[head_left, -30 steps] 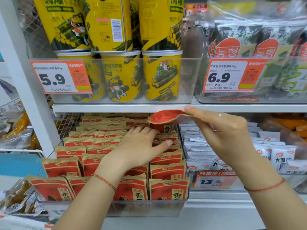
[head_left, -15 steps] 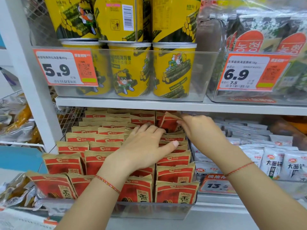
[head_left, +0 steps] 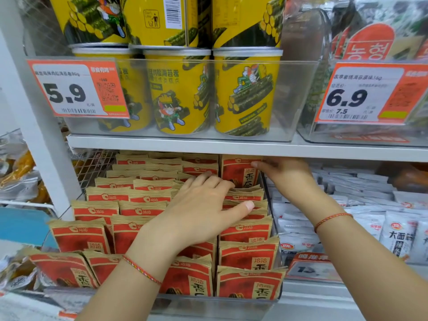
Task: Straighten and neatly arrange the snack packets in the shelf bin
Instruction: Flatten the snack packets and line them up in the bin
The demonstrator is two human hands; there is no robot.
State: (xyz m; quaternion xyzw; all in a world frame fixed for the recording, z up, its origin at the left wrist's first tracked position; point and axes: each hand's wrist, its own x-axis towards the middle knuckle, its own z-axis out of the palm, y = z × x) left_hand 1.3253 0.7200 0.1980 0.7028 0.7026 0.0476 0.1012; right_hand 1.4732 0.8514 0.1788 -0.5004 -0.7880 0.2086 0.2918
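Standing on the upper shelf at the left, yellow cardboard snack canisters (head_left: 178, 91) sit in a clear plastic tray behind an orange-and-white 5.9 price tag (head_left: 77, 88). Below them, the clear plastic shelf bin (head_left: 208, 305) holds red-and-tan snack packets (head_left: 249, 284) in three rows running front to back, each packet upright on its bottom edge with its printed face toward the front; the front left ones lean leftward. The left hand (head_left: 201, 212) lies flat with fingers loosely spread on the packet tops of the middle and right rows, thumb stretched rightward, holding nothing. At the back of the right row, one red-and-tan packet (head_left: 238, 172) stands taller than its neighbours, long axis vertical, just under the white shelf edge (head_left: 231, 148). The right hand (head_left: 286, 173) touches that packet's upper right edge; whether its fingers pinch it cannot be told. Further right lie white snack packets (head_left: 398, 235) in a neighbouring bin, with a 6.9 price tag (head_left: 370, 93) above.
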